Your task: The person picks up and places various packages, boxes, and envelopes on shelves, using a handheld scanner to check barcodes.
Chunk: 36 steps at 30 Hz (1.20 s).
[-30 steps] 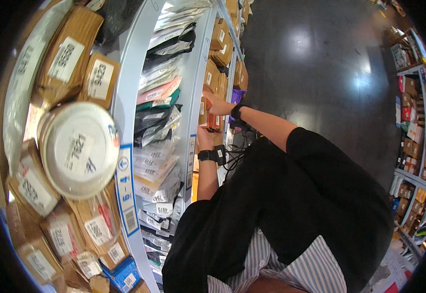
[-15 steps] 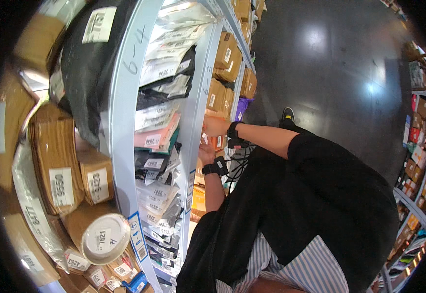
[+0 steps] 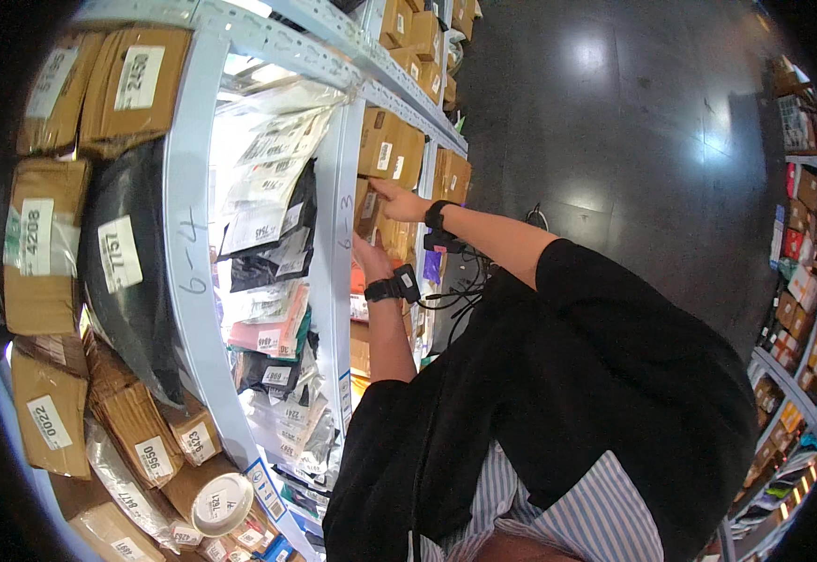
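Note:
My right hand [image 3: 405, 203] reaches across to the shelf, with its index finger stretched out at the edge of a cardboard box [image 3: 365, 208] and its other fingers partly curled. Directly above it sits a larger cardboard box [image 3: 393, 145] with white labels. Lower down, my left hand [image 3: 377, 263] is raised beside the shelf post [image 3: 335, 211], palm partly showing. The post hides most of its fingers, and whether they hold anything cannot be seen. An orange package [image 3: 357, 280] lies close to that hand. Both wrists wear black straps with small devices.
Grey uprights divide the shelving. Left of the post are stacked labelled plastic mailers [image 3: 268, 187]; farther left, cardboard boxes [image 3: 50, 245] and a black bag [image 3: 126, 253]. A purple package [image 3: 433, 267] sits near the aisle. Dark floor [image 3: 605, 122] runs toward another stocked rack [image 3: 807, 309].
Both hands have moved up along the shelf, the right one onto the brown boxes with its index finger out. The view has shifted, showing more of the shelves at left.

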Each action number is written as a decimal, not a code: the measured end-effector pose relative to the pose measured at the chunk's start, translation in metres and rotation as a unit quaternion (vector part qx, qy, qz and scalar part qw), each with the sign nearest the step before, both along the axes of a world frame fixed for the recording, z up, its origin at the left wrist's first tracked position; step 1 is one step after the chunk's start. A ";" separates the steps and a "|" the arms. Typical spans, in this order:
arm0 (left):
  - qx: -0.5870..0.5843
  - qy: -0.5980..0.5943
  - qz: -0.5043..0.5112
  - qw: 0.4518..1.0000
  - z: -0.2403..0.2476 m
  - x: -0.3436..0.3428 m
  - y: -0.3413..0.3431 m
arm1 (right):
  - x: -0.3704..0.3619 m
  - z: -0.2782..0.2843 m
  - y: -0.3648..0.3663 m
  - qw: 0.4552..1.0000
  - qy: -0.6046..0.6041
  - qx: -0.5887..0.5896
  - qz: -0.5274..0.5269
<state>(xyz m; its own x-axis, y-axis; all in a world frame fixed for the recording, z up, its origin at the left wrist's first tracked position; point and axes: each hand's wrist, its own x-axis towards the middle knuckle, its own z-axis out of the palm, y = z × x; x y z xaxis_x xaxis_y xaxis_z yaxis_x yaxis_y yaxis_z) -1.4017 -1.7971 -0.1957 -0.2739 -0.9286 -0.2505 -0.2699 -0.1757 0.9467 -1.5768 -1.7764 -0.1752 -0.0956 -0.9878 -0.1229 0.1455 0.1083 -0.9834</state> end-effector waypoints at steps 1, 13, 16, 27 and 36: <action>0.068 0.080 0.119 0.987 0.010 -0.029 0.003 | -0.014 -0.002 0.004 0.999 0.020 0.014 0.031; 0.191 0.110 0.128 0.967 0.083 -0.219 0.072 | -0.171 0.030 0.058 0.991 -0.132 0.012 0.004; 0.182 0.156 0.085 0.967 0.097 -0.311 0.050 | -0.237 0.062 0.059 0.995 -0.089 0.032 -0.015; 0.237 0.254 -0.050 0.936 0.103 -0.534 -0.061 | -0.445 0.083 -0.023 1.000 -0.024 -0.001 0.003; 0.244 0.255 -0.051 0.934 0.127 -0.698 -0.154 | -0.614 0.114 -0.113 0.998 -0.021 -0.042 -0.037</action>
<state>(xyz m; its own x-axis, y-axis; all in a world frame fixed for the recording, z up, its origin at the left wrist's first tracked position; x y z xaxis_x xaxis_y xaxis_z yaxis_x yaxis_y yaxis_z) -2.0998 -1.9512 -0.0690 -0.5533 -0.7008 -0.4503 0.1558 -0.6181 0.7705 -2.1904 -1.8889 -0.0610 -0.1654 -0.9852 -0.0450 0.1921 0.0126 -0.9813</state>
